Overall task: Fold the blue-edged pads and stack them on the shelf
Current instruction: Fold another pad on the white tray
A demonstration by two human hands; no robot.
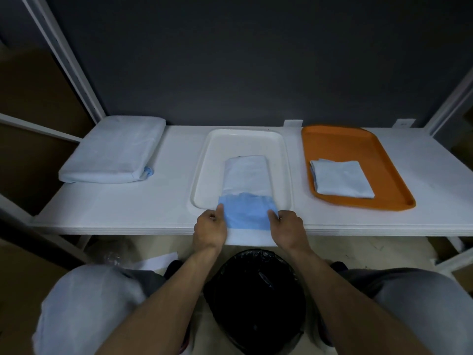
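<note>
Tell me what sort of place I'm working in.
Probably a storeroom or supply area: a white metal-framed shelf against a dark grey wall, a stack of folded pale blue pads on it, and a black-lined waste bin on the floor underneath.

Single head-worn wide-angle view, facing forward and down, close over shelf [102,206] front edge; dark wall [230,60] up top, black bin [256,298] at frame bottom.
</note>
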